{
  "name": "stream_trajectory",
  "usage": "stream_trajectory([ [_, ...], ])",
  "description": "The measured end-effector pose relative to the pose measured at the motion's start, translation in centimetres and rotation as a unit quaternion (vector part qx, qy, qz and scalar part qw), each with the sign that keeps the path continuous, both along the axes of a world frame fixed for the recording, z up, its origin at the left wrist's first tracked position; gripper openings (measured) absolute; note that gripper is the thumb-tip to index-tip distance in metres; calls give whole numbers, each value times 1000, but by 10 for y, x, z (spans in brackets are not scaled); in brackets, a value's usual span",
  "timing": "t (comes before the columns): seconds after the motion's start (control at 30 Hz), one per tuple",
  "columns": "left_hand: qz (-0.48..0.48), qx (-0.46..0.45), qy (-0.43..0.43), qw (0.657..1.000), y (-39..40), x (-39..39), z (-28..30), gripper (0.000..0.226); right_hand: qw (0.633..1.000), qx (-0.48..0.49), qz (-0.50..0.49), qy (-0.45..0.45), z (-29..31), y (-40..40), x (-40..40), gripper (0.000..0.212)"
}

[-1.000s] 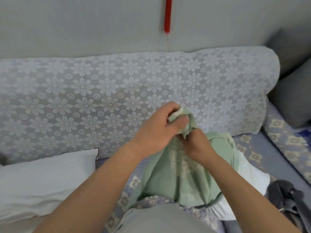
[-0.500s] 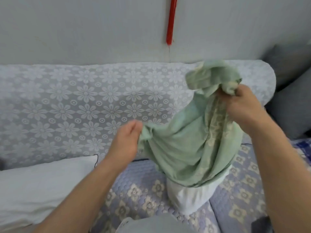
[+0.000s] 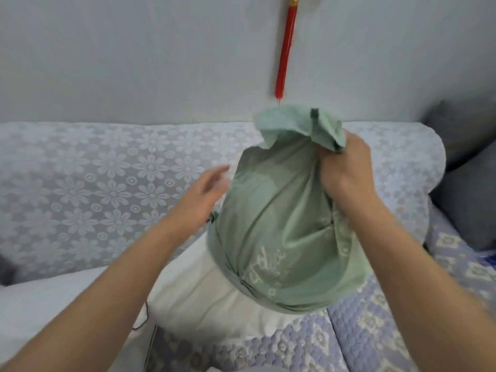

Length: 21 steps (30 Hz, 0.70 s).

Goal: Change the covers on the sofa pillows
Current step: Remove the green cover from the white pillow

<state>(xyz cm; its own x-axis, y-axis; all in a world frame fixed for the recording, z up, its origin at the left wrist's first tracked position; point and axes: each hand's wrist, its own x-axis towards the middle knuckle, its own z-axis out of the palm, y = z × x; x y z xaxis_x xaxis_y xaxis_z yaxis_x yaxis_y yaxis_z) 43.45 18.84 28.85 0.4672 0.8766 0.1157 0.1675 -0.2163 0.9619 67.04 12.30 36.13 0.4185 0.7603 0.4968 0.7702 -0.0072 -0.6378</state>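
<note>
A second white pillow [image 3: 40, 312] lies at the far left on the sofa seat [image 3: 375, 331]. Next comes the left hand [image 3: 206, 191], fingers straight and spread, holding nothing, just beside the left edge of the green cover [image 3: 281, 224]; whether it touches the cloth is too blurred to tell. The cover hangs upright, its long axis running from the bunched top down to its open mouth, where the white pillow [image 3: 214, 299] sticks out toward the lower left, resting on the seat. The right hand [image 3: 346, 173] grips the bunched top, fingers curled round the cloth. The free left hand is nearer the pillow, so it looks best placed to hold the pillow down while the cover is drawn upward
</note>
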Motion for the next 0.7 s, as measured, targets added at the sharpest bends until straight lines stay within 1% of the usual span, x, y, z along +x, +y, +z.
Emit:
stream_trajectory([
  [0.07, 14, -112, 38, 993, -8, -18, -57, 35, 996, -55, 55, -32, 2, 7, -5, 21],
  [0.1, 12, -137, 52, 989, -10, -22, -80, 37, 995, -53, 70, -41, 13, 11, -3, 23],
  [0.13, 3, -147, 59, 987, -12, -24, -95, 40, 997, -16, 63, -37, 26, 15, -4, 25],
  [0.17, -14, -147, 59, 987, -13, -23, -104, 43, 998, 50, 43, -5, 40, 19, -6, 26],
  [0.2, -21, -149, 53, 987, -16, -21, -111, 44, 991, 116, 37, 50, 48, 22, -8, 27],
  [0.23, -35, -152, 50, 987, -19, -18, -116, 45, 981, 160, 46, 103, 54, 25, -15, 28],
  [0.27, -50, -139, 50, 988, -22, -13, -119, 50, 976, 166, 62, 128, 57, 28, -23, 25],
  [0.3, -55, -99, 68, 991, -24, -8, -127, 57, 979, 133, 84, 128, 60, 30, -32, 20],
  [0.33, -55, -54, 72, 994, -24, -1, -135, 65, 987, 85, 93, 99, 64, 31, -35, 15],
  [0.37, -45, -24, 92, 994, -20, 5, -148, 76, 989, 70, 96, 84, 74, 28, -36, 14],
  [0.4, -32, -24, 91, 995, -15, 10, -156, 87, 990, 82, 86, 75, 84, 24, -34, 15],
  [0.43, -13, -26, 105, 994, -7, 16, -164, 91, 986, 107, 91, 90, 93, 21, -32, 16],
  [0.47, -3, -31, 117, 993, -6, 20, -160, 84, 979, 128, 106, 119, 100, 17, -33, 17],
  [0.5, -11, -27, 151, 988, -6, 32, -153, 66, 976, 141, 106, 127, 106, 11, -29, 17],
  [0.53, -18, -23, 190, 981, -5, 33, -158, 43, 975, 139, 109, 132, 106, 14, -33, 18],
  [0.57, -30, -21, 227, 973, -5, 44, -156, 24, 981, 136, 90, 107, 112, 15, -23, 18],
  [0.6, -21, -22, 260, 965, -3, 44, -167, 19, 986, 132, 69, 82, 116, 23, -14, 20],
  [0.63, -7, -36, 298, 954, -3, 46, -175, 27, 987, 145, 21, 68, 124, 27, 4, 21],
  [0.7, 12, -65, 340, 938, -1, 37, -212, 47, 977, 167, -93, 90, 139, 30, 44, 20],
])
